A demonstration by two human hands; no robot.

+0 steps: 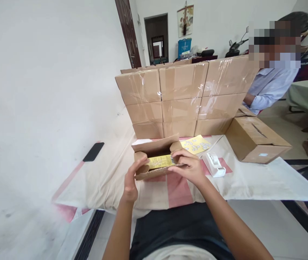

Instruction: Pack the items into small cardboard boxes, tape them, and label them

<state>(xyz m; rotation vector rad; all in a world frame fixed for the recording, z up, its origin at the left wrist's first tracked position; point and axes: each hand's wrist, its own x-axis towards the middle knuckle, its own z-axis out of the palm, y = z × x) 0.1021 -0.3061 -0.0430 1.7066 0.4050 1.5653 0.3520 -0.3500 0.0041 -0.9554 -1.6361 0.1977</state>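
Note:
An open cardboard box [151,176] lies on the cloth-covered table in front of me, its back flap standing up. Inside it, near the front side, is a yellow printed packet [158,161] with a barcode at its right end. My left hand [132,177] is at the box's left end, fingers bent over the edge by the packet's left end. At the right end, my right hand [188,165] has its fingers on the packet's end and its thumb at the box's front edge. Both hands are closed around these ends.
Stacked taped cartons [182,85] form a wall behind the box. A yellow label sheet [196,144] and white tape dispenser [213,164] lie right, before a larger carton [262,144]. A black phone [93,151] is left. A person [272,86] is beyond the cartons.

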